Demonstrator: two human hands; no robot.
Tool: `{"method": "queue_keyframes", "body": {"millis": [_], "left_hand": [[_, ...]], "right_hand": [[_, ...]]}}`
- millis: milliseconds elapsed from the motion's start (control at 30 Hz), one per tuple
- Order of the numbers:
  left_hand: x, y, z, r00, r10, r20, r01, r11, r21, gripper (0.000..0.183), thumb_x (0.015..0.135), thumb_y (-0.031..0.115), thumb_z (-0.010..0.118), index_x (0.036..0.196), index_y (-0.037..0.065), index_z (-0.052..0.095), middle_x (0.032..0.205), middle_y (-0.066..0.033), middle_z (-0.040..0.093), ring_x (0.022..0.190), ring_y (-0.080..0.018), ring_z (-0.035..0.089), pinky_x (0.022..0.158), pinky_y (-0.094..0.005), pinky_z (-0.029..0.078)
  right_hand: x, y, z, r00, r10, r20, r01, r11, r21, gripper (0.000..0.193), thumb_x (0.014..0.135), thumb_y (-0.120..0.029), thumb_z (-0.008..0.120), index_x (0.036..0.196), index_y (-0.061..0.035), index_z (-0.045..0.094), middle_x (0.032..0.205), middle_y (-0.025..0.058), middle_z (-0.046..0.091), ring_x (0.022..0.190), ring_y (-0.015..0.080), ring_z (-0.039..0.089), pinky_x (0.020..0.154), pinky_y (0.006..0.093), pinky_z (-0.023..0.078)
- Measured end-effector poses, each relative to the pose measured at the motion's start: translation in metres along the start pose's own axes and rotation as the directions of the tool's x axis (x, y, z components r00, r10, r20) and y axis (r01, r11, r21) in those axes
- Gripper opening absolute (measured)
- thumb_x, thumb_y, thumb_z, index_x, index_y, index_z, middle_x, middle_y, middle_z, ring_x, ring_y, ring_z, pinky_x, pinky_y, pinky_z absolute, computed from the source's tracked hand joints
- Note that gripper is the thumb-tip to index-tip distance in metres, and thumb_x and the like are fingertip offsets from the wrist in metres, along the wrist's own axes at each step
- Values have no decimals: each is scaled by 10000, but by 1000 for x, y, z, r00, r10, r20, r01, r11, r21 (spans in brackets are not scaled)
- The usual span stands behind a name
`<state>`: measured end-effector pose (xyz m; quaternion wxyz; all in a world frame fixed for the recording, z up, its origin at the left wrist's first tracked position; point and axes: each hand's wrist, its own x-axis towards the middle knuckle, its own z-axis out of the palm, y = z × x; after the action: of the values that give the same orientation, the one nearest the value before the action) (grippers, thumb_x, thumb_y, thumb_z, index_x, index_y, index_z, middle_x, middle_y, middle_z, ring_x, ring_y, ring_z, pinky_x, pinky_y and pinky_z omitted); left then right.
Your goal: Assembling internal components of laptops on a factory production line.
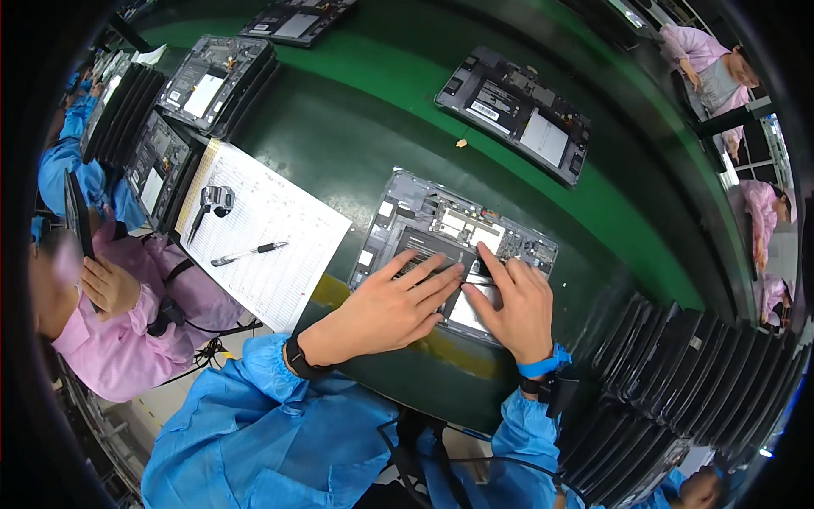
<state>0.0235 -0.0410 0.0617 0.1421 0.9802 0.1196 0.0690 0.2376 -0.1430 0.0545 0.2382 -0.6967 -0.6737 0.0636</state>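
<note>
An opened laptop base (381, 222) lies in front of me, its circuit board, dark battery and a silver panel exposed. My left hand (386, 305) rests flat over the battery area with its fingers spread. From the right, my right hand (515, 310) reaches onto the same laptop base. Its index finger stretches to a pale part on the board, and its thumb lies lower, near the silver panel. The thumb and index finger are apart, with a small dark part of the laptop between them. My palms and fingers hide some of the inside.
Left of the laptop base lies a written sheet (292, 212) with a pen (249, 253) and a black clip-like item (217, 200). Another laptop base (517, 114) sits farther back. Stacked laptop bases (216, 81) stand far left, dark laptop parts (695, 365) right. A co-worker's hand (110, 286) is at left.
</note>
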Motion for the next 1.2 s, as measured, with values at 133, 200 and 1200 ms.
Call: {"method": "queue_keyframes", "body": {"millis": [133,200,1200], "left_hand": [[0,-6,1,1000,12,9,-12,999,-35,507,946,291,617,1386,43,578,1489,-72,514,1380,-256,455,1164,-456,338],[1,-9,2,1000,24,7,-23,999,-46,502,942,287,622,1381,47,582,1496,-70,508,1384,-253,453,1160,-459,342],[18,-17,17,997,67,-25,-68,995,-75,510,885,287,643,1361,110,594,1513,-16,507,1362,-225,472,1124,-448,362]], "right_hand": [[3,5,3,997,-54,54,57,997,-47,503,835,-279,777,1284,-80,667,802,65,544,722,253,548,653,359,400],[6,3,-1,999,-26,40,21,991,129,450,849,-267,765,1233,-51,672,820,83,588,723,274,578,667,362,433],[-15,10,7,952,187,-242,-168,981,98,210,797,-45,823,996,-10,765,845,76,608,713,231,597,602,345,487]]}}
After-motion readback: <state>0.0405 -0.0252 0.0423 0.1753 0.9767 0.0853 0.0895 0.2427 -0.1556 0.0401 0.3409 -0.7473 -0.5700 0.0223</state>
